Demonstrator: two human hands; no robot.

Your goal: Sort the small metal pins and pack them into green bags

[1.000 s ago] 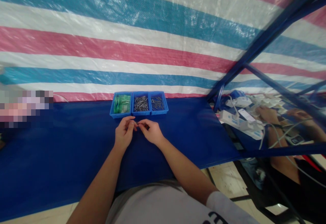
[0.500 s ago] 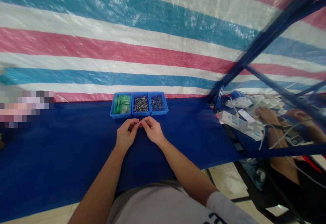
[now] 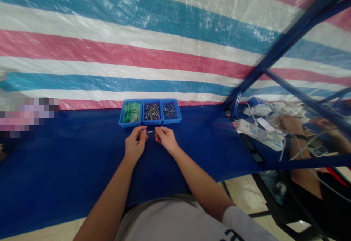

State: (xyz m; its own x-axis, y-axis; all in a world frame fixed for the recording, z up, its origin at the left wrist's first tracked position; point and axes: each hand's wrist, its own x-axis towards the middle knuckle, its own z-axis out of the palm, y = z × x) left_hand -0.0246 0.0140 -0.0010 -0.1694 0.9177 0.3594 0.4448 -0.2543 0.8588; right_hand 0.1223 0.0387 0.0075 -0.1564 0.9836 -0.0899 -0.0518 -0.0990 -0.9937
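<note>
My left hand point(image 3: 135, 143) is closed, thumb and fingers pressed together in front of the blue bins. Whatever may be between its fingertips is too small to make out. Facing it, my right hand point(image 3: 166, 139) pinches one end of a thin silvery metal pin point(image 3: 151, 132). The pin lies level across the gap, its other end close to my left fingertips; whether it touches them I cannot tell. Just beyond stand a bin of green packets point(image 3: 132, 111), a bin of short metal pieces point(image 3: 152, 112) and a bin of thin screw-like pieces point(image 3: 169, 111).
The three bins stand side by side on the blue table point(image 3: 82, 160), before a striped tarp point(image 3: 164, 58). A blue metal frame point(image 3: 246, 76) rises on the right. Beyond it are a white box point(image 3: 256, 133), a phone point(image 3: 265, 124), cables and a co-worker's arms point(image 3: 297, 142).
My hands, close together before, have drawn slightly apart. The thin metal pin now shows in the gap between them. The bins stay where they were.
</note>
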